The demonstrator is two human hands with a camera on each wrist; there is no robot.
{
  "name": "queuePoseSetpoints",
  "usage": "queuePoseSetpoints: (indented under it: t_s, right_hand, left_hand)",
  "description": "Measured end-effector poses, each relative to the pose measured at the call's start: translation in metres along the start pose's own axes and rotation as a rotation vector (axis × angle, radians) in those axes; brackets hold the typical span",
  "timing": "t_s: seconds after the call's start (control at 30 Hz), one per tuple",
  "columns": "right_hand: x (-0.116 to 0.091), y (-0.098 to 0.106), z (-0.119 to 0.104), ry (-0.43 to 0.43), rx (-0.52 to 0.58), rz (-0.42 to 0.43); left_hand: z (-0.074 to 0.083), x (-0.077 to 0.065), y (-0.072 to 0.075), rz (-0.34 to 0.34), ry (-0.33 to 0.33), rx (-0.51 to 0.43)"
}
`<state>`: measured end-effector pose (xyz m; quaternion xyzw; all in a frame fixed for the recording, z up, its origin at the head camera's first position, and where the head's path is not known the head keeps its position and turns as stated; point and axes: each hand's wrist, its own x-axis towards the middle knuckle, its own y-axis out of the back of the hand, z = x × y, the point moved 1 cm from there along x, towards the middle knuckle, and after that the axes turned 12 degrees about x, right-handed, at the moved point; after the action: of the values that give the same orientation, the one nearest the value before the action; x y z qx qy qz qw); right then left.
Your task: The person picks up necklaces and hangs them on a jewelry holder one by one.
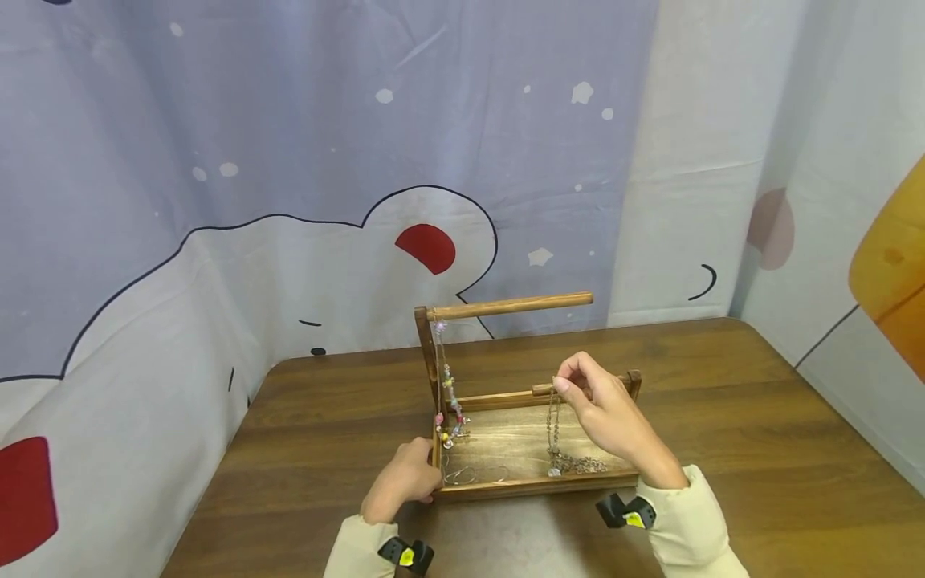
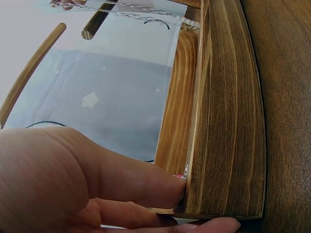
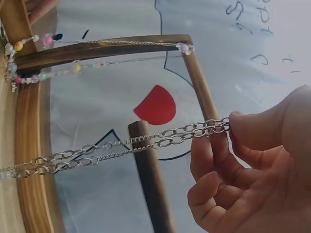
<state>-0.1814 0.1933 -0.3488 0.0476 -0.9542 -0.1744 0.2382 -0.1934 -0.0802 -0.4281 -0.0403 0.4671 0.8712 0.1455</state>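
Observation:
My right hand pinches a silver chain necklace between thumb and fingertips. The chain hangs as a doubled strand near the free end of a short wooden rod, its lower part touching a heap of chain in the tray. In the right wrist view the oval links run taut from my fingertips. My left hand grips the near left corner of the wooden jewelry stand, thumb on its wall and fingers around the edge. A colourful beaded necklace hangs from the taller rod at its left end.
Thin silver loops lie in the tray's left front part. The stand sits on a brown wooden table. Behind it hangs a patterned cloth; another cloth side is at the right. The taller rod juts rightward above the tray.

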Motion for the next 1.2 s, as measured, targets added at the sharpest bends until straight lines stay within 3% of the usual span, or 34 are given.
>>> queuePoseSetpoints:
  t_s: [1.2]
  right_hand:
    - [0.039, -0.016, -0.031, 0.038, 0.036, 0.045]
  left_hand:
    - [-0.001, 0.000, 0.000, 0.005, 0.004, 0.001]
